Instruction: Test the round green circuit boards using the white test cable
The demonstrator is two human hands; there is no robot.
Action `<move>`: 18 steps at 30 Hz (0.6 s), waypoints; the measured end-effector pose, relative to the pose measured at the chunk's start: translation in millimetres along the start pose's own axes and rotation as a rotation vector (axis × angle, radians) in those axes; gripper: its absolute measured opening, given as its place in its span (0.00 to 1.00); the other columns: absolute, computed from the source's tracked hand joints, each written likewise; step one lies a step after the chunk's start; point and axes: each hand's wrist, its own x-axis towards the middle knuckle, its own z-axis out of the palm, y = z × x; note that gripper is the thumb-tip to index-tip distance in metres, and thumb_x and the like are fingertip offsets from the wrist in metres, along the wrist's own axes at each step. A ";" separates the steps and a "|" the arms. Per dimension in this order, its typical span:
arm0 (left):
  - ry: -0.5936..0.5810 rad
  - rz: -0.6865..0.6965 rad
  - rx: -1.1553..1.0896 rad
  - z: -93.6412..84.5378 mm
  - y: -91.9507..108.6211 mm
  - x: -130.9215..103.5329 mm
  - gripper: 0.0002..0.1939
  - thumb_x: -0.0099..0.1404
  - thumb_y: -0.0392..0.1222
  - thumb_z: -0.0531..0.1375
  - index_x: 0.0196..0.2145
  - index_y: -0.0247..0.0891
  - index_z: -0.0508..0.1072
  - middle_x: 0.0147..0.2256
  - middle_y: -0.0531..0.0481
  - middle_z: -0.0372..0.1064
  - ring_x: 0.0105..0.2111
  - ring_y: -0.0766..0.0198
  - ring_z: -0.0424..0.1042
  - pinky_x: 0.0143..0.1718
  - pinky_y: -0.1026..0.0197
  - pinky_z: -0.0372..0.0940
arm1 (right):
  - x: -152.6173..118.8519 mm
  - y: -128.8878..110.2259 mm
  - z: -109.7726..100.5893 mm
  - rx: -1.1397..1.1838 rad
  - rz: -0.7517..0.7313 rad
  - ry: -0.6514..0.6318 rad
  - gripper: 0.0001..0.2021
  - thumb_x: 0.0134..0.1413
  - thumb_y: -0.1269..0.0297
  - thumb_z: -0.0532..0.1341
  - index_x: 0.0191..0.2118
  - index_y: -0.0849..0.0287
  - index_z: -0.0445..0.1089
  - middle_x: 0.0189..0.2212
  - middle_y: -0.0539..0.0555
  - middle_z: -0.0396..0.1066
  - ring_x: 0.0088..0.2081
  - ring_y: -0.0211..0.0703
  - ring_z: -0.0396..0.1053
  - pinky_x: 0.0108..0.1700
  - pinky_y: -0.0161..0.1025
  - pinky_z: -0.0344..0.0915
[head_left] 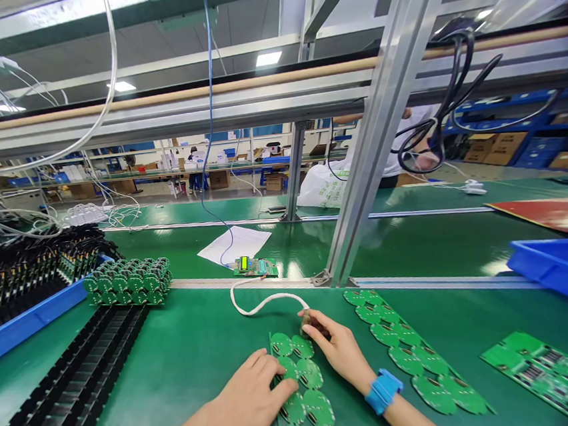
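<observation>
A panel of round green circuit boards (319, 407) lies on the green bench in front of me. My left hand (256, 396) rests on its left edge, fingers spread and slightly bent. Just above the panel's far end, my right hand (334, 345) pinches a small brownish probe head (305, 319), which is partly hidden by the fingers. From it a white cable (267, 301) curves back to a small test board (255, 266) with a lit yellow-green display. A blue wrist strap (384, 391) is on my right wrist.
A second round-board panel (410, 348) lies to the right, beside a rectangular circuit board (550, 371). Blue bins (565, 269) stand at both sides. Stacked round boards (129, 283) sit on a black slotted rack (74, 387). A metal post (370, 124) rises behind. Someone stands across the bench.
</observation>
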 end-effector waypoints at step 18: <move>-0.053 0.003 0.021 -11.1 3.6 1.1 0.44 0.56 0.74 0.56 0.53 0.32 0.64 0.48 0.36 0.64 0.53 0.47 0.63 0.63 0.45 0.47 | -1.2 2.6 0.6 0.007 0.005 -0.008 0.15 0.59 0.54 0.56 0.44 0.59 0.71 0.33 0.54 0.74 0.32 0.44 0.71 0.37 0.37 0.68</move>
